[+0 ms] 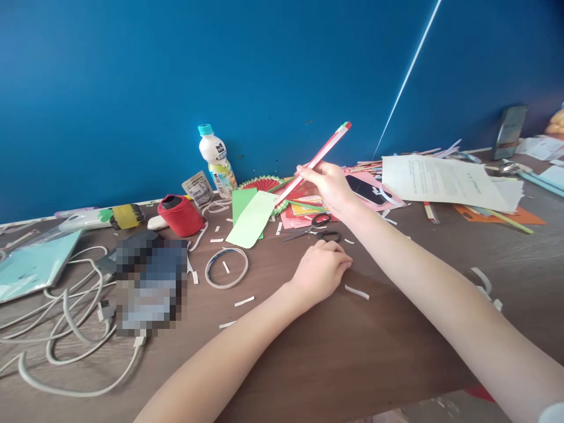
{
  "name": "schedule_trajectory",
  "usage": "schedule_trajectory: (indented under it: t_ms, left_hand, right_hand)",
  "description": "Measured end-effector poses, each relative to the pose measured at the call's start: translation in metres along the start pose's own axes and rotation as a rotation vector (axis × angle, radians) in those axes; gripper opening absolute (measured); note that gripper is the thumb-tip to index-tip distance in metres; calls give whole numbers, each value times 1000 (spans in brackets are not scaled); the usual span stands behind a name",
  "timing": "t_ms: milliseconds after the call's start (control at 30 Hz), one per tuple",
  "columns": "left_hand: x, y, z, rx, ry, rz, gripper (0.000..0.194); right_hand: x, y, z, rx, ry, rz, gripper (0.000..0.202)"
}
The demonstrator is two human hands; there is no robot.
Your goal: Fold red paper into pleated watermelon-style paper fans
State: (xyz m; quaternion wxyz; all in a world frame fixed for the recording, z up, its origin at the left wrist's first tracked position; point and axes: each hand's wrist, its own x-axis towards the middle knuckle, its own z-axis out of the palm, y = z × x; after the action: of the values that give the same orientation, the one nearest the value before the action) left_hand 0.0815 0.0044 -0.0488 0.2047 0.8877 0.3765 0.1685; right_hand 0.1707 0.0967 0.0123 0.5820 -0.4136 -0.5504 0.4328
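**Folded paper strip held up over a cluttered desk**

The desk (361, 352) is brown wood and runs up to a blue wall (132, 88). I take the scissors (315, 230) as my landmark; they lie flat near the middle of the desk.

Right of the scissors and farther back, a large white printed sheet (445, 182) rests on a heap of coloured paper. Far to the left of the scissors, white cables (70, 317) lie in loose loops. Left of the scissors, a pale green sheet (252, 220) lies slanted, and beyond it a red spool (181, 215) sits on the desk. Behind that, against the wall, stands a white bottle (215, 157) with a teal cap. Left of the scissors and nearer me lies a tape ring (226, 268).

My right hand (328, 187) is raised just above and behind the scissors, fingers pinched around a long folded strip (317, 158) of red and white paper, tilted up to the right. My left hand (319, 271) rests on the desk just in front of the scissors, fingers curled under and holding nothing I can see. Small white scraps (356, 292) lie beside it.
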Motion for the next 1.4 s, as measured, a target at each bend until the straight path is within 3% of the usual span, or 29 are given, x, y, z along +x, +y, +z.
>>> schedule_trajectory:
  t_ms: [100,167,367,500,633,800,1133,1400]
  left_hand:
    - [-1,-10,-18,165,32,25,27]
    - [-5,-20,-42,111,42,-20,29]
    - [-31,-57,-124,0,14,-375,34]
    - [-43,-68,-147,38,58,-475,36]
    - [-43,-67,-150,28,31,-518,37]
    - [-38,-61,-148,7,91,-489,35]
    - [-32,-51,-135,-162,119,-444,39]
    - [-23,-49,-111,-678,220,-325,39]
  right_hand:
    - [4,-6,-12,-15,48,-66,21]
    - [8,-10,-21,-16,51,-92,20]
    - [13,-21,-34,-103,66,-159,20]
    - [11,-25,-32,-187,7,-174,27]
    - [6,-28,-31,-206,3,-187,29]
    - [3,-29,-29,-166,-36,-131,21]
    - [-17,-32,-9,-372,-614,96,24]
    - [-30,-16,3,-538,-1028,231,23]
